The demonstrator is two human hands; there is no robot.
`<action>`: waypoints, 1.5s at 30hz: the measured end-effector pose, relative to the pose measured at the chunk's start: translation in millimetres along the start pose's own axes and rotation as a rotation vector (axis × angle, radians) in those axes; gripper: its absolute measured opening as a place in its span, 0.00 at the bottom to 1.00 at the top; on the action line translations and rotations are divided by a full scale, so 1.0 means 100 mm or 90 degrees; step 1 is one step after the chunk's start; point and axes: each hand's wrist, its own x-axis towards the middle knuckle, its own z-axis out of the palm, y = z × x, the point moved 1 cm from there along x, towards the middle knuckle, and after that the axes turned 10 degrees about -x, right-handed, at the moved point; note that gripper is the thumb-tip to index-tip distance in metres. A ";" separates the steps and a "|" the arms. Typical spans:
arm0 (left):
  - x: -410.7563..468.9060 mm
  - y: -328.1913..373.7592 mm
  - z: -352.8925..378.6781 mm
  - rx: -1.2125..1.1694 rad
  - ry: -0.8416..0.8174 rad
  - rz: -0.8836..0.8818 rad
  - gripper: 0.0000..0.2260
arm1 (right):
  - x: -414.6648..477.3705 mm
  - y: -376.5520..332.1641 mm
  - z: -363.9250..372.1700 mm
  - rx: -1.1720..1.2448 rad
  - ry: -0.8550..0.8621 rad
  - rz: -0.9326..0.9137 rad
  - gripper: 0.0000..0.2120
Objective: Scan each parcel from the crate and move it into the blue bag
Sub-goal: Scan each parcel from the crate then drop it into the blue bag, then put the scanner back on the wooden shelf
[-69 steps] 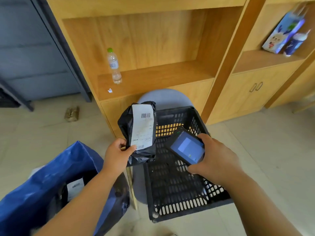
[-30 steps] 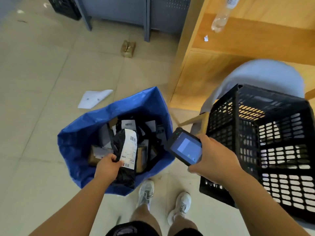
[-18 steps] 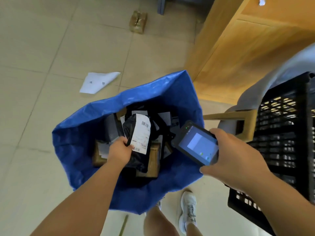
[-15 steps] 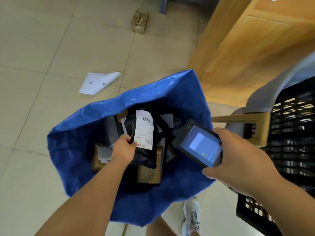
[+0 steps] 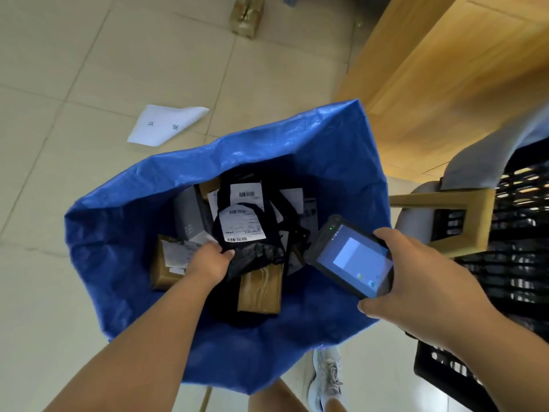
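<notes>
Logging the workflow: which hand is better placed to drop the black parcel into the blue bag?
Left. The left hand grips the black parcel inside the blue bag; the right hand holds the scanner.

A pale tiled floor (image 5: 74, 69) with thin grout lines carries everything here. The blue bag (image 5: 124, 239) stands on it near the middle, mouth open upward, its far rim close to the foot of a light wooden cabinet (image 5: 445, 69) that rises from the tiles at the upper right. A white sheet of paper (image 5: 166, 124), one corner folded and a few dark printed marks on it, lies flat just beyond the bag's far left rim. Farther off, at the top edge, a small brown taped parcel (image 5: 247, 14) sits alone. A light grey sneaker (image 5: 326, 376) is planted on the tiles just beside the bag's near wall.
</notes>
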 end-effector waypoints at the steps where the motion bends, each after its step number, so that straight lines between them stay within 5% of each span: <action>1: -0.07 0.03 -0.05 0.003 -0.003 0.004 0.16 | -0.04 -0.01 -0.04 0.002 0.005 -0.001 0.36; 15: -1.47 0.71 -0.50 0.142 -0.073 0.121 0.16 | -0.89 0.39 -0.71 0.093 0.104 -0.015 0.41; 19: -1.86 0.93 -0.41 0.166 -0.079 0.150 0.15 | -1.20 0.79 -0.73 0.107 0.108 0.024 0.36; 29: -2.48 2.14 0.20 0.358 -0.151 0.330 0.08 | -1.95 2.22 -0.53 0.150 0.107 0.198 0.43; 36: -3.13 3.22 1.02 0.452 -0.125 0.460 0.07 | -2.44 3.50 -0.13 0.185 0.102 0.265 0.37; 45: -4.55 3.87 2.96 0.462 -0.148 0.589 0.07 | -3.42 5.34 0.46 0.152 0.158 0.374 0.32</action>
